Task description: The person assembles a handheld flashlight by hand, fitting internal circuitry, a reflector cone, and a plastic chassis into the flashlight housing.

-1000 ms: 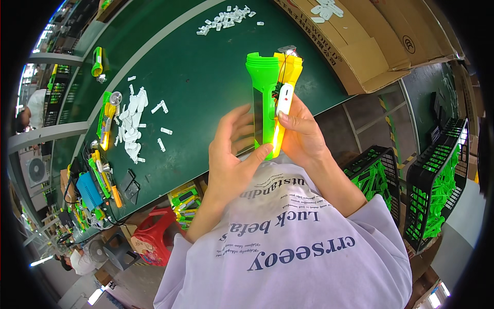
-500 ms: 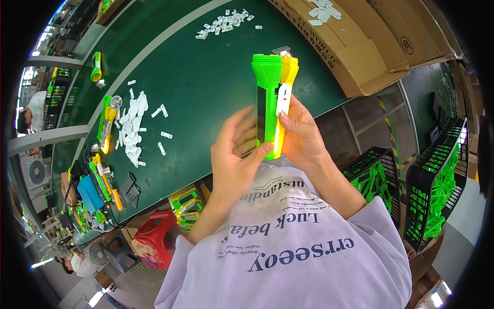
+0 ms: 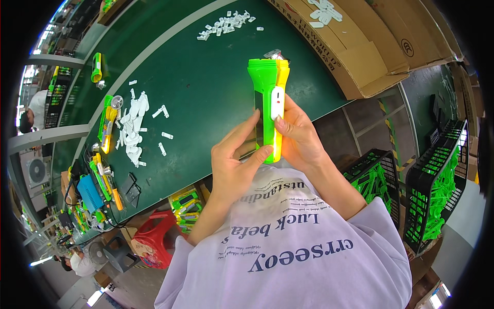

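Note:
Upright between both hands is a green and yellow flashlight (image 3: pixel 267 105), its threaded head end pointing away from me and a loose reflector (image 3: pixel 274 54) showing at the top. A white switch cover (image 3: pixel 277 103) lies along the seam on its right side. My left hand (image 3: pixel 235 149) grips the lower body, thumb on the near end and fingers along the dark panel. My right hand (image 3: pixel 299 133) is closed round the yellow side, with the thumb on the lower end of the switch cover. Part of the right fingers is hidden behind the flashlight.
White plastic pieces lie in a pile (image 3: pixel 135 123) left on the green table (image 3: pixel 206 77), with another heap (image 3: pixel 226 24) at the back. Flashlight parts (image 3: pixel 107 123) line the left side. A cardboard box (image 3: pixel 360 49) stands back right. Black crates (image 3: pixel 429 190) hold green parts. A red stool (image 3: pixel 154 239) is lower left.
The two flashlight halves, slightly apart at the head before, are now closer together. The flashlight has turned a little, and the switch cover sits straighter along the seam.

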Demonstrator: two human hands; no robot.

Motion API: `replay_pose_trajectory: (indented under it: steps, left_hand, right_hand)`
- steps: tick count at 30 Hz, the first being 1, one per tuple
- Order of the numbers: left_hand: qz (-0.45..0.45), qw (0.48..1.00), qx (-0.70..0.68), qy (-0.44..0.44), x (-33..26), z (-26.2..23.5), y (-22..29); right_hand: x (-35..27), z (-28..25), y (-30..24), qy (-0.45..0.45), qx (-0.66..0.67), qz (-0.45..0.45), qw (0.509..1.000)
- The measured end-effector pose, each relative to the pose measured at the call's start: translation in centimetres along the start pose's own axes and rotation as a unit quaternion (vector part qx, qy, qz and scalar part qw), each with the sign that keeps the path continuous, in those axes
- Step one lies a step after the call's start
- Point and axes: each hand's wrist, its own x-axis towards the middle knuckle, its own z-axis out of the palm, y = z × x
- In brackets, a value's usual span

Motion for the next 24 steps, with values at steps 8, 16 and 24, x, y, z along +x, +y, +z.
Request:
replay_pose_trajectory:
  steps: [8,16,24]
  left_hand:
    - [0.053,0.987,0.148,0.003,0.0,0.0,0.4]
    - [0.153,0.937,0.305,0.074,-0.1,0.5,-0.4]
    - [0.134,0.949,0.249,0.14,-0.6,0.6,-2.5]
  right_hand:
    - [-0.2,1.5,-0.5,-0.007,-0.057,0.029,0.998]
    - [0.1,1.3,-0.2,0.006,-0.309,0.054,0.95]
    - [0.1,-0.6,0.2,0.054,-0.235,0.007,0.97]
